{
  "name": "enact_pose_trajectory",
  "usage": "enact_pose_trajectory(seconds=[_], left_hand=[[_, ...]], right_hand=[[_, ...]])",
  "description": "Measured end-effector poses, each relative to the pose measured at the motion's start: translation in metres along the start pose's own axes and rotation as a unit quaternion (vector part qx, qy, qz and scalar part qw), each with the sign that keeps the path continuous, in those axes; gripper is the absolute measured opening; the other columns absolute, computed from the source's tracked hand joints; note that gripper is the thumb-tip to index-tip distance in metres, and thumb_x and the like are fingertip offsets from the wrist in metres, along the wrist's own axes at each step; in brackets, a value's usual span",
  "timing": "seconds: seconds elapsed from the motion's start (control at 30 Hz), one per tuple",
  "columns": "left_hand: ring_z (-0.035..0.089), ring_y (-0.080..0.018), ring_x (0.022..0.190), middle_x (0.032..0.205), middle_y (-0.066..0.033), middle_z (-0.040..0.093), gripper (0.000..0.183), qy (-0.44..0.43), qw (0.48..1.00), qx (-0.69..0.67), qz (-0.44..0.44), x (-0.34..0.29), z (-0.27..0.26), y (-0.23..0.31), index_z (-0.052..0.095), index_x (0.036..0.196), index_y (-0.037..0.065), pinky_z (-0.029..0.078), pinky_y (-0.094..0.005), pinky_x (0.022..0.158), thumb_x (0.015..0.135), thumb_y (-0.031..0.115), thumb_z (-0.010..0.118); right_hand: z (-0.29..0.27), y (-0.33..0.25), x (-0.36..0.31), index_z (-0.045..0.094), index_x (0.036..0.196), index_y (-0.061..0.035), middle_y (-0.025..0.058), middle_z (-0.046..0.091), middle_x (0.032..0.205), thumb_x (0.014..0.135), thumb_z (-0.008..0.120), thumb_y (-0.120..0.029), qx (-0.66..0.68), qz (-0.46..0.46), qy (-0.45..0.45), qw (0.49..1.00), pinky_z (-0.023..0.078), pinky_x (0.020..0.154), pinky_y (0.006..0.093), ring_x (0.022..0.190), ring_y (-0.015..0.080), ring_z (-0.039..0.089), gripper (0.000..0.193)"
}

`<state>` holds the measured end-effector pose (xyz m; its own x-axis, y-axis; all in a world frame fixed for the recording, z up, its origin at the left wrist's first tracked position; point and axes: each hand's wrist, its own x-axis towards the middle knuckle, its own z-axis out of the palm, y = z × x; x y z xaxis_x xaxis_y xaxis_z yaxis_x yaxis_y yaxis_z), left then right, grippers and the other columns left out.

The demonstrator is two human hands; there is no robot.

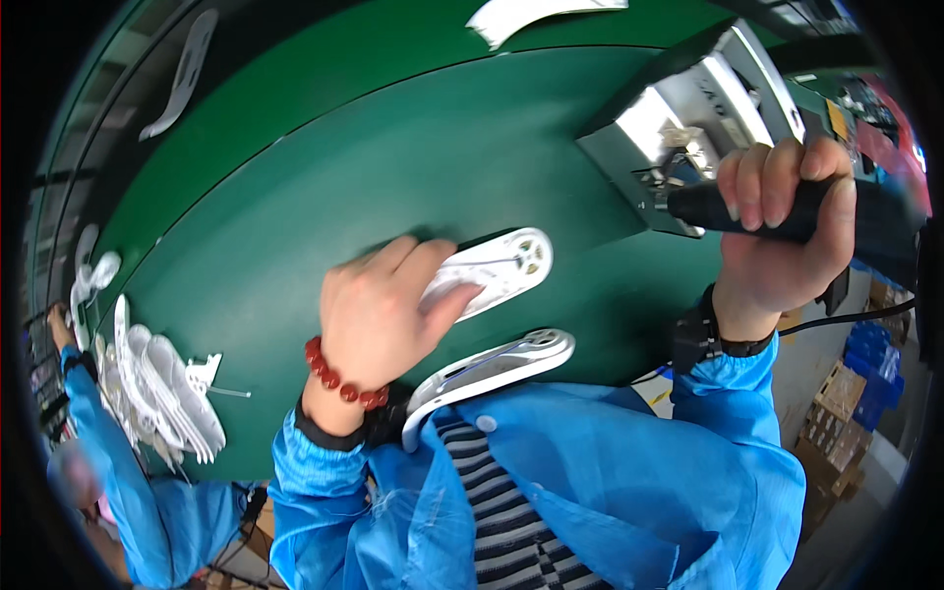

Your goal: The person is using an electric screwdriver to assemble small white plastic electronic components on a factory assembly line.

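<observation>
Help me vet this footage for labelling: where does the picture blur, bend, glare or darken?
Head view: the seam in the green table bows into an arc; the lit interior of the box glares white; a co-worker's head at lower left is blurred; a shadow edges the white part in the left hand.

A broad green bench takes up most of the space, its surface catching a soft, pale sheen toward the left. A thin seam curves across it, and the strip on the far side looks a deeper green. Over to the right, I can see the pale grey floor below, with blue crates and brown cartons standing close together. Past the bench's left side, the room turns dim and blurred.
</observation>
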<state>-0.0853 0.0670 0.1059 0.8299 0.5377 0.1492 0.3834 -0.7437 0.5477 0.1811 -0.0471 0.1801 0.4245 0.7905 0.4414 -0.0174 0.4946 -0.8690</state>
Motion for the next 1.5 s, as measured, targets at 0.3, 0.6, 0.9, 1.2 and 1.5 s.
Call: enact_pose_trajectory(seconds=[0.3, 0.6, 0.9, 1.2, 1.5], left_hand=[[0.06, -0.027, 0.059, 0.073, -0.007, 0.062, 0.017, 0.002, 1.0, -0.019, -0.024, -0.007, 0.001, -0.009, 0.066, 0.089, 0.007, 0.047, -0.0347, 0.051, 0.076, 0.017, 0.071], [0.06, -0.0275, 0.058, 0.072, -0.0072, 0.06, 0.015, 0.0, 1.0, -0.017, -0.023, -0.007, 0.001, -0.011, 0.065, 0.087, 0.007, 0.046, -0.0348, 0.051, 0.076, 0.015, 0.071], [0.06, -0.028, 0.06, 0.072, -0.0075, 0.061, 0.013, -0.013, 1.0, -0.016, -0.02, -0.002, 0.0, -0.006, 0.065, 0.085, 0.006, 0.046, -0.0356, 0.051, 0.077, 0.015, 0.071], [0.06, -0.0284, 0.059, 0.07, -0.0094, 0.061, 0.012, -0.002, 0.999, -0.019, -0.027, -0.003, 0.003, -0.006, 0.065, 0.084, 0.005, 0.045, -0.0357, 0.051, 0.078, 0.014, 0.07], [0.06, -0.0293, 0.06, 0.071, -0.0107, 0.061, 0.012, 0.006, 0.999, -0.014, -0.031, -0.002, 0.002, -0.004, 0.066, 0.084, 0.004, 0.045, -0.0362, 0.052, 0.079, 0.014, 0.068]], right_hand=[[0.066, 0.03, -0.039, 0.043, 0.098, -0.0126, 0.0, 0.055, 0.068, 0.089, 0.061, -0.038, 0.12, 0.024, -0.127, 0.984, 0.043, 0.051, 0.0277, 0.053, 0.0124, 0.052, 0.032], [0.07, 0.043, -0.049, 0.043, 0.1, -0.0114, 0.0009, 0.056, 0.069, 0.09, 0.062, -0.04, 0.101, 0.065, -0.115, 0.986, 0.043, 0.051, 0.0288, 0.053, 0.0128, 0.052, 0.035], [0.072, 0.054, -0.057, 0.05, 0.089, -0.0065, 0.0036, 0.058, 0.065, 0.08, 0.074, -0.024, 0.15, -0.017, -0.136, 0.979, 0.045, 0.048, 0.0307, 0.051, 0.0171, 0.055, 0.032], [0.061, 0.042, -0.046, 0.054, 0.095, -0.0042, 0.0029, 0.059, 0.064, 0.081, 0.075, -0.025, 0.124, -0.026, -0.177, 0.976, 0.048, 0.049, 0.0337, 0.053, 0.0182, 0.059, 0.033], [-0.011, 0.003, 0.0, 0.044, 0.102, -0.0093, 0.0048, 0.049, 0.067, 0.099, 0.039, -0.033, -0.017, -0.092, 0.023, 0.995, 0.042, 0.059, 0.0345, 0.056, 0.0162, 0.047, 0.024]])
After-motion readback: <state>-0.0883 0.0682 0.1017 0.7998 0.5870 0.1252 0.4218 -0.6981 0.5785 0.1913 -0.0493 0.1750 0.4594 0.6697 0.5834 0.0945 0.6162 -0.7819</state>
